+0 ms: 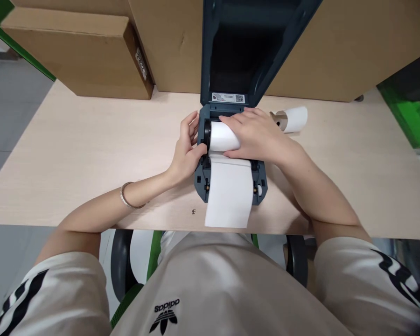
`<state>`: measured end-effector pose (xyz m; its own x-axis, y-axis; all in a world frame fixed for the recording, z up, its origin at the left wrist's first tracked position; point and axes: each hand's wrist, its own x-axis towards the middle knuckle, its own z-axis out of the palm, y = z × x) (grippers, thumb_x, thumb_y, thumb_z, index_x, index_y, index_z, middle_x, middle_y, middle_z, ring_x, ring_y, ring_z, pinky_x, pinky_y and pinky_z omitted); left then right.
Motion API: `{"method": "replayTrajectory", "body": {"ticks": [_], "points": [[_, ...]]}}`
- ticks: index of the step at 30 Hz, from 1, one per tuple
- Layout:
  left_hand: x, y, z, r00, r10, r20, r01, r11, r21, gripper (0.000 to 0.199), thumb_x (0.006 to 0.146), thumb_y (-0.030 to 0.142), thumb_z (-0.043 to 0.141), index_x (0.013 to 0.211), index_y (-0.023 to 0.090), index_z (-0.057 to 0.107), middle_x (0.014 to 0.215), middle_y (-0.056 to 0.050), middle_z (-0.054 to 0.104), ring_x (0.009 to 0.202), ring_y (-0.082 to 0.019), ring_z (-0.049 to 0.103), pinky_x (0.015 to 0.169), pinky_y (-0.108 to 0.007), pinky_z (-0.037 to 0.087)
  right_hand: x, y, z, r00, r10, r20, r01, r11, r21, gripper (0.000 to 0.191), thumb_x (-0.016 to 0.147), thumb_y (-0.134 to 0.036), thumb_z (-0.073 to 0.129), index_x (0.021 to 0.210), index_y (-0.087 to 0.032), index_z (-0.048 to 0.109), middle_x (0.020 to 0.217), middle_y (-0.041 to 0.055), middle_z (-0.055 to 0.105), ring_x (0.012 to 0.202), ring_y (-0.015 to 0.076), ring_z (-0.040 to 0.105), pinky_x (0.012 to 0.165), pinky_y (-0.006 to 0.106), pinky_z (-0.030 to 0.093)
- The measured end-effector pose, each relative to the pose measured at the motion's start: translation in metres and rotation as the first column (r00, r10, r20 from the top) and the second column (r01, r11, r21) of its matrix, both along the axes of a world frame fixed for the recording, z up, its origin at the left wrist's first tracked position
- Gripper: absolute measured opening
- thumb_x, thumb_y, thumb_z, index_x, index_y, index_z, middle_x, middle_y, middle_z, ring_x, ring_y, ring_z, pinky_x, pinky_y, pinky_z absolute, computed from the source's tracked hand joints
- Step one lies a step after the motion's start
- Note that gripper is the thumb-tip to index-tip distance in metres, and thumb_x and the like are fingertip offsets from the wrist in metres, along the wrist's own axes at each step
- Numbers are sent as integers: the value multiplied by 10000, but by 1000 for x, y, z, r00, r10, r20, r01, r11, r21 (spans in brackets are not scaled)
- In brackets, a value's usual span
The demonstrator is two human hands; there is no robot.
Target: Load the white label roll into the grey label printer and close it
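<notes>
A dark blue-grey label printer (202, 184) stands on the table with its lid (207, 56) raised. Inside lies a white paper roll (223, 136), and a strip of its paper (229, 191) runs forward over the printer's front to the table edge. My left hand (189, 147) grips the printer's left side, thumb on the rim near the roll's black holder, fingers down the outside. My right hand (254, 133) rests over the right end of the roll, fingers spread, covering that end and part of the printer's right side.
A second white roll on a brown core (296, 119) lies behind my right hand. Cardboard boxes (66, 56) (322, 56) stand along the back of the light wooden table (91, 158). A small dark mark (193, 212) is near the front edge.
</notes>
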<state>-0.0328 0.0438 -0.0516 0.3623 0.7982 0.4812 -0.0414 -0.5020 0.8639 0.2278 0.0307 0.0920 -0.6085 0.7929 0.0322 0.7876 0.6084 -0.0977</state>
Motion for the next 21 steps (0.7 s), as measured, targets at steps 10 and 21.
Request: {"method": "replayTrajectory", "body": {"ticks": [10,21], "points": [[-1,4,-4,1000,-9,-19,11,997,79,952,1040,732,765,1771,457,220,1997,-91,341,1852,-415,392,1462,-615,437,16,0,28,981,52,-188,-12,978,208,703,844,-413,875,1513,-265,716,1484,128,801,1419,458,734,1401,708,432],[1,7,-8,1000,-18,-9,18,998,61,922,1053,654,737,1778,473,198,1998,-47,348,1872,-383,358,1524,-626,357,121,6,74,901,-393,-185,394,918,-31,793,801,-497,1085,1474,-307,709,1538,177,722,1445,529,687,1260,701,539]]}}
